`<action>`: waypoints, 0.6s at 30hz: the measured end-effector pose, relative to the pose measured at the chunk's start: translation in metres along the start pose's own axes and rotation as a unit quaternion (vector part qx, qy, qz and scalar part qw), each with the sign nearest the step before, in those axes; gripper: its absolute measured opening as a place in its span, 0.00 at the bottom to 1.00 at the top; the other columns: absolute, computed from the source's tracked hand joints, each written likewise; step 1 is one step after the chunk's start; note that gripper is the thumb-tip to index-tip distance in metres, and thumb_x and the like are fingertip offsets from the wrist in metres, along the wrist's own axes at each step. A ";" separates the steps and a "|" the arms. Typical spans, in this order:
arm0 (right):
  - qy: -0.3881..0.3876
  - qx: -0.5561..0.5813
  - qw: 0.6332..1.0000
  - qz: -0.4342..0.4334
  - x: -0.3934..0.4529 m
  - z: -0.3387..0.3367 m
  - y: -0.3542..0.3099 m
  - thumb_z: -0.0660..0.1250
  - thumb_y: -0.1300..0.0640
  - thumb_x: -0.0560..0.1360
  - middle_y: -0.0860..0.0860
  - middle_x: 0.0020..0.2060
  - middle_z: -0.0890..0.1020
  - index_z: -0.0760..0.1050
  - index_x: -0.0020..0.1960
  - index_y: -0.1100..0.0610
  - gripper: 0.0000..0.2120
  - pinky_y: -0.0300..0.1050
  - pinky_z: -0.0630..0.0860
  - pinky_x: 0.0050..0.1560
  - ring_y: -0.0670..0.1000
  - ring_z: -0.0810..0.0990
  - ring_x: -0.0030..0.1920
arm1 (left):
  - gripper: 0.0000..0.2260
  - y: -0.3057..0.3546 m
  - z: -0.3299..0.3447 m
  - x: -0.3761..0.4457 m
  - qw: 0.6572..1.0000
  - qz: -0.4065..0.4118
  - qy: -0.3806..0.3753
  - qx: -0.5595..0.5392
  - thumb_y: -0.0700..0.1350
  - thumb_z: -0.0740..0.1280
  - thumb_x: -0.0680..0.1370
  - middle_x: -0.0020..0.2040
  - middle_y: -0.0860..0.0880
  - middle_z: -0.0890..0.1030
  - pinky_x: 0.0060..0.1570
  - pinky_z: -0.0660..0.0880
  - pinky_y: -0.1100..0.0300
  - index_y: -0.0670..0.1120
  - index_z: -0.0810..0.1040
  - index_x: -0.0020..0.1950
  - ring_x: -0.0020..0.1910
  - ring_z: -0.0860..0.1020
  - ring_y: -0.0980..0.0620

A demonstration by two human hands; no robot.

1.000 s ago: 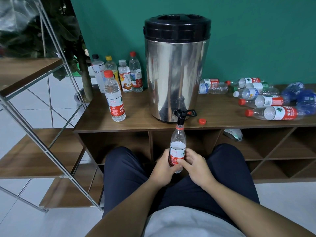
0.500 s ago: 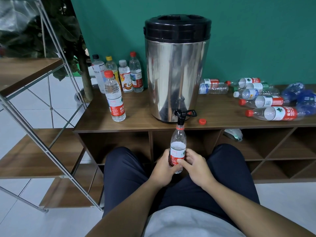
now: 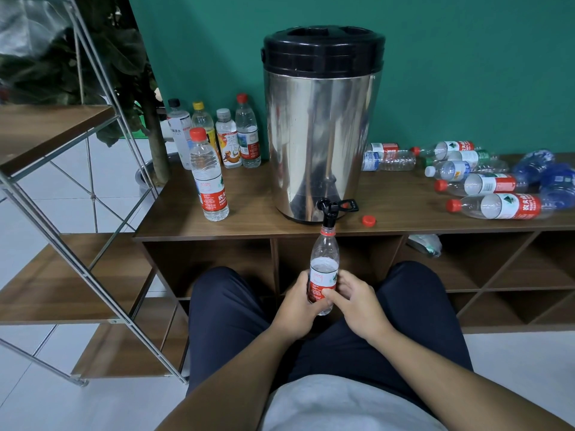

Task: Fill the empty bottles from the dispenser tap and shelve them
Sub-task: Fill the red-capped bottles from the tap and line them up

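As both hands (image 3: 326, 301) grip, bottle (image 3: 324, 269) sits under tap (image 3: 330, 209)

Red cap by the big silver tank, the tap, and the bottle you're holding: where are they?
Red cap (image 3: 369, 220), head view, its top.
Tap (image 3: 330, 209), head view, black spout.
Bottle (image 3: 324, 259), head view, clear shoulder above label.
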State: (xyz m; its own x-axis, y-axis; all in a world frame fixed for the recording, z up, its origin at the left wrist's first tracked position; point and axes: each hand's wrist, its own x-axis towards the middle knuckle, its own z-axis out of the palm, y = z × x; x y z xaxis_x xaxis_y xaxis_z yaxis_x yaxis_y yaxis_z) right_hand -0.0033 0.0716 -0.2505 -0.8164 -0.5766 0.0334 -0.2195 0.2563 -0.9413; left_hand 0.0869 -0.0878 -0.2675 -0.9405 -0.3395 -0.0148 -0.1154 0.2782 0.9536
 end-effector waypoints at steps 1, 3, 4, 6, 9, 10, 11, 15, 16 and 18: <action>-0.001 -0.001 1.000 0.000 0.000 0.000 0.000 0.76 0.62 0.81 0.43 0.61 0.89 0.79 0.75 0.52 0.23 0.52 0.84 0.66 0.45 0.87 0.62 | 0.25 0.000 0.000 0.000 1.000 0.000 -0.001 0.000 0.47 0.79 0.82 0.65 0.57 0.84 0.60 0.79 0.68 0.53 0.75 0.76 0.63 0.83 0.61; -0.002 -0.002 1.000 -0.001 0.000 0.000 0.000 0.76 0.61 0.81 0.43 0.61 0.88 0.79 0.75 0.51 0.24 0.52 0.84 0.67 0.44 0.87 0.63 | 0.25 0.000 0.000 0.000 1.000 -0.002 -0.004 0.002 0.48 0.79 0.82 0.65 0.58 0.84 0.61 0.79 0.66 0.54 0.74 0.77 0.64 0.83 0.62; -0.003 -0.001 1.000 -0.002 0.000 0.000 0.000 0.76 0.61 0.81 0.43 0.62 0.88 0.79 0.76 0.52 0.24 0.52 0.84 0.67 0.44 0.87 0.63 | 0.25 0.000 0.000 -0.001 1.000 -0.003 -0.005 0.002 0.48 0.79 0.82 0.65 0.58 0.84 0.62 0.80 0.65 0.54 0.74 0.77 0.64 0.83 0.62; -0.003 -0.001 1.000 -0.002 -0.001 0.000 -0.001 0.76 0.61 0.81 0.43 0.62 0.88 0.79 0.76 0.52 0.24 0.52 0.84 0.67 0.44 0.87 0.63 | 0.26 0.000 0.001 0.000 1.000 -0.004 -0.005 0.001 0.48 0.79 0.82 0.65 0.58 0.84 0.62 0.80 0.65 0.54 0.74 0.77 0.64 0.83 0.62; -0.001 -0.002 1.000 -0.002 -0.001 -0.001 -0.001 0.76 0.61 0.81 0.43 0.62 0.88 0.79 0.75 0.52 0.23 0.53 0.84 0.67 0.45 0.87 0.63 | 0.25 0.000 0.000 0.000 1.000 -0.002 -0.002 0.001 0.48 0.79 0.82 0.65 0.57 0.84 0.60 0.79 0.67 0.54 0.74 0.77 0.63 0.83 0.61; -0.001 -0.001 1.000 -0.003 0.000 -0.001 0.000 0.76 0.61 0.81 0.44 0.62 0.88 0.79 0.75 0.52 0.23 0.53 0.84 0.67 0.45 0.87 0.63 | 0.25 0.000 0.000 0.000 1.000 -0.002 -0.001 0.000 0.48 0.79 0.82 0.65 0.57 0.84 0.59 0.79 0.68 0.53 0.74 0.77 0.63 0.83 0.62; -0.001 -0.002 1.000 -0.002 0.000 -0.001 -0.001 0.77 0.61 0.81 0.43 0.62 0.88 0.79 0.75 0.52 0.23 0.52 0.84 0.67 0.45 0.87 0.63 | 0.25 0.000 0.001 0.000 1.000 -0.001 0.000 -0.002 0.47 0.79 0.82 0.64 0.57 0.84 0.59 0.78 0.69 0.53 0.74 0.77 0.63 0.83 0.62; 0.000 -0.001 1.000 -0.001 0.000 0.000 -0.001 0.76 0.61 0.81 0.43 0.61 0.88 0.79 0.75 0.51 0.23 0.51 0.84 0.66 0.44 0.87 0.62 | 0.26 -0.001 0.001 0.000 1.000 -0.001 -0.003 -0.008 0.47 0.79 0.82 0.64 0.57 0.85 0.60 0.79 0.68 0.53 0.74 0.77 0.63 0.83 0.61; 0.001 -0.002 1.000 -0.001 0.000 0.000 -0.001 0.76 0.61 0.81 0.43 0.61 0.88 0.79 0.75 0.52 0.23 0.51 0.84 0.66 0.44 0.87 0.62 | 0.26 -0.001 0.001 0.000 1.000 -0.001 -0.003 -0.009 0.47 0.79 0.82 0.64 0.57 0.85 0.60 0.79 0.68 0.53 0.74 0.77 0.63 0.83 0.61; 0.001 -0.001 1.000 -0.002 0.000 0.000 -0.001 0.77 0.61 0.81 0.43 0.61 0.89 0.79 0.75 0.52 0.23 0.51 0.84 0.66 0.44 0.87 0.62 | 0.25 -0.001 0.001 0.001 1.000 0.000 -0.003 -0.009 0.47 0.79 0.82 0.65 0.57 0.84 0.60 0.79 0.67 0.53 0.74 0.77 0.64 0.83 0.61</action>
State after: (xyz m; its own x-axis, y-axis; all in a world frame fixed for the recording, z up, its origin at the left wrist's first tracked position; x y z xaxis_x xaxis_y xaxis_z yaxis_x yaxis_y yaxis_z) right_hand -0.0031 0.0717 -0.2500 -0.8163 -0.5764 0.0375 -0.2238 0.2559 -0.9404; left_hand 0.0862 -0.0877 -0.2689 -0.9420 -0.3350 -0.0172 -0.1104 0.2611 0.9590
